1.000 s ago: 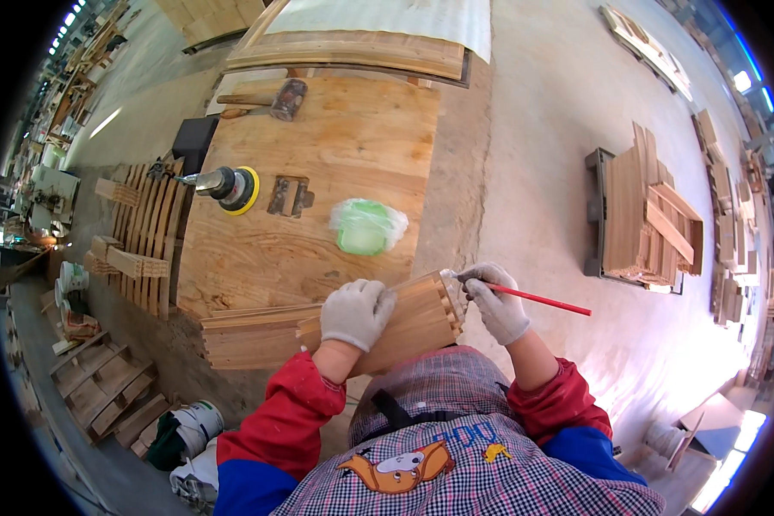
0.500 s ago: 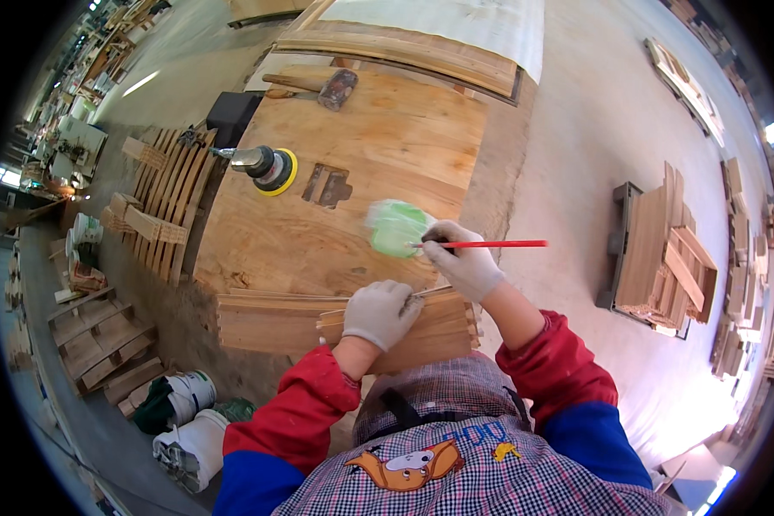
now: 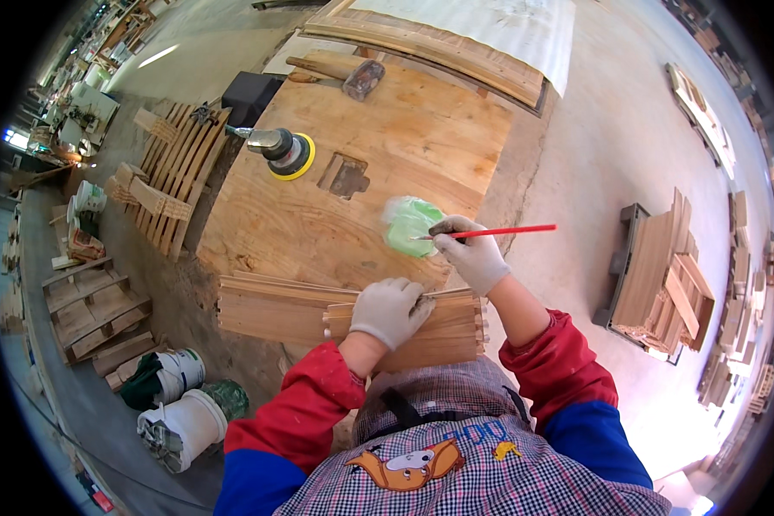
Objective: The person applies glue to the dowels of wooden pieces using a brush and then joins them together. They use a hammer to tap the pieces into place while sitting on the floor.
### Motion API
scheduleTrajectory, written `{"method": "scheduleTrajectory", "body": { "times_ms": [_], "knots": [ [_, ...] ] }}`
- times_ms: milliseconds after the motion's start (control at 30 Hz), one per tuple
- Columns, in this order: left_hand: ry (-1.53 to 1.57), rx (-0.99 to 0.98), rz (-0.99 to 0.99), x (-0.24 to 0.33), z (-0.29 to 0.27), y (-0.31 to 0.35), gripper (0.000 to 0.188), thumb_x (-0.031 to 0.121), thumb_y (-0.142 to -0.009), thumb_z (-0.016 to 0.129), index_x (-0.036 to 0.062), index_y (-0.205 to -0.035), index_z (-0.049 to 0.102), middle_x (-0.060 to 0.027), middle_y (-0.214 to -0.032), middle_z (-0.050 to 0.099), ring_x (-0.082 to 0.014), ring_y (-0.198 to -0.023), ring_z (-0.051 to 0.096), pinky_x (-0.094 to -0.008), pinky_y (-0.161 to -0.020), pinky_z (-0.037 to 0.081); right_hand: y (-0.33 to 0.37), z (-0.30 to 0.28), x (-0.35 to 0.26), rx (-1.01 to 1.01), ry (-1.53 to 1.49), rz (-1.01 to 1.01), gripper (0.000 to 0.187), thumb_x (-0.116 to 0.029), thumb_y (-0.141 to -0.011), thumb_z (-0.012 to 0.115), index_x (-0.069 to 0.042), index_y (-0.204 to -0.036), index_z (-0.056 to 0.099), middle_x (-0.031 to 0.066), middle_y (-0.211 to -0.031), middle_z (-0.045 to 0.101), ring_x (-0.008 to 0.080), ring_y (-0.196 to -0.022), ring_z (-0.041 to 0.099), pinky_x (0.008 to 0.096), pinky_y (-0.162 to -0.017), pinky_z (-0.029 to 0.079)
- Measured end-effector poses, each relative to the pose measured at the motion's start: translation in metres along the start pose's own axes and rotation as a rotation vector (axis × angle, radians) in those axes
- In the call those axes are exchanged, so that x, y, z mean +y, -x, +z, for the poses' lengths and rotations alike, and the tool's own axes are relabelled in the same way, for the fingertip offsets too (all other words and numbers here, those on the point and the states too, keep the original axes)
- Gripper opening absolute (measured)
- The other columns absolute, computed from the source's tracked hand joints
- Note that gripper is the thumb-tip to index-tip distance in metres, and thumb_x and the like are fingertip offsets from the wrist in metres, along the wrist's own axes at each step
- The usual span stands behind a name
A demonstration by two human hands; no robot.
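My right hand (image 3: pixel 475 256), in a whitish glove with dark-stained fingertips, is closed around a slim red-handled brush (image 3: pixel 516 230). The brush's pale tip lies over a green, plastic-wrapped patch (image 3: pixel 413 227) on the wooden worktop (image 3: pixel 318 232). My gloved left hand (image 3: pixel 390 311) is closed over the upper edge of a wooden board (image 3: pixel 443 334) with notched ends, held up at the table's near side. Beside it, more wooden boards (image 3: pixel 271 308) stand along that edge. The left fingertips are partly hidden behind the board.
On the worktop lie a round sander (image 3: pixel 289 156) with a yellow rim and a mallet (image 3: pixel 364 80), near a rectangular cutout (image 3: pixel 345 175). Slatted wood (image 3: pixel 168 189) stands to the left, with white buckets (image 3: pixel 185 426) nearer me. Stacked boards (image 3: pixel 658 258) sit on the right.
The view has shifted slightly, so the table sits higher and farther right. Both hands keep their holds. The brush stays over the green patch with its tip a little farther in.
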State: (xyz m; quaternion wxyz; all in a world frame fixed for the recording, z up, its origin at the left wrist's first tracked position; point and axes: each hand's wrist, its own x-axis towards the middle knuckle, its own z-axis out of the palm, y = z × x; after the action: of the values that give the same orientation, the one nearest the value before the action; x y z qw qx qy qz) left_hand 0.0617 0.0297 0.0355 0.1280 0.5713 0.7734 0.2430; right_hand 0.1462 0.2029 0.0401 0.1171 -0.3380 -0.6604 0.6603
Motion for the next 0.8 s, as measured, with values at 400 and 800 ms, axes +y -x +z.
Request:
{"method": "scheduleTrajectory", "body": {
  "times_ms": [400,800],
  "knots": [
    [0.027,-0.014,-0.019,0.001,-0.004,-0.002,0.016,0.028,-0.081,0.064,0.0122,-0.080,0.065,-0.0077,-0.079,0.064,-0.0288,-0.077,0.063,-0.0404,-0.068,0.050,-0.003,-0.015,0.014,0.129,-0.636,0.341,0.022,-0.025,-0.094,0.057,-0.006,-0.103,0.064,0.0036,-0.078,0.065,0.0080,-0.051,0.050,0.0212,-0.044,0.037],
    [0.099,0.012,-0.013,0.001,-0.006,-0.001,0.015,0.026,-0.081,0.065,0.0111,-0.084,0.066,-0.0090,-0.081,0.065,-0.0302,-0.078,0.063,-0.0409,-0.067,0.051,0.001,-0.022,0.017,0.044,-0.778,0.399,0.015,-0.016,-0.092,0.055,-0.010,-0.103,0.063,0.0048,-0.081,0.066,0.0106,-0.057,0.056,0.0205,-0.046,0.041]
  ]
}}
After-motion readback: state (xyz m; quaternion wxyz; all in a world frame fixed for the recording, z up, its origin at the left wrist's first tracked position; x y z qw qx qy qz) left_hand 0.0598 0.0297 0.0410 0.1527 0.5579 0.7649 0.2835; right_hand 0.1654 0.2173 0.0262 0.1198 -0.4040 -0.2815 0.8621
